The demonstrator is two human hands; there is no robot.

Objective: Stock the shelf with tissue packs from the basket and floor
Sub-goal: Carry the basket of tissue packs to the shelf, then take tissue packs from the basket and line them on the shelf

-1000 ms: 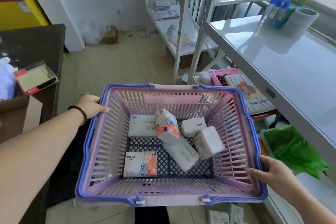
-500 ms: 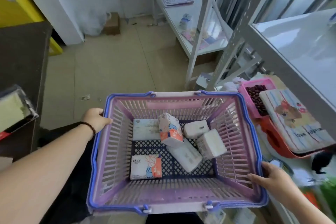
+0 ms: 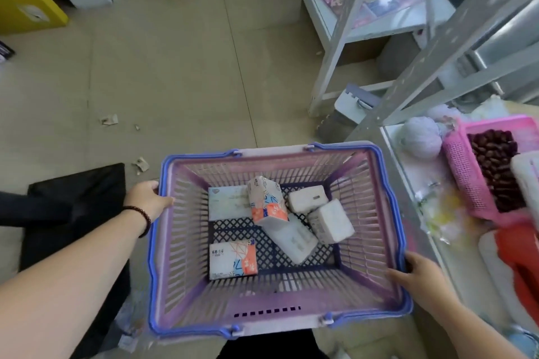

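My left hand and right hand grip opposite rims of the lilac, blue-edged basket, which holds six tissue packs, white or orange-patterned.

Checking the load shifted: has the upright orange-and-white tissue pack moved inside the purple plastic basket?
No. The upright orange-and-white tissue pack keeps leaning beside the pale blue pack.

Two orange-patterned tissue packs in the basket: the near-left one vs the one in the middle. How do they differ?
The near-left pack lies flat on the dark mesh floor, printed face up; the middle pack is tipped up on edge.
The near-left pack touches no other pack; the middle pack leans against the plain white packs beside it.
Both show the same white wrap with orange and blue print, and both sit inside the basket, untouched by either hand.
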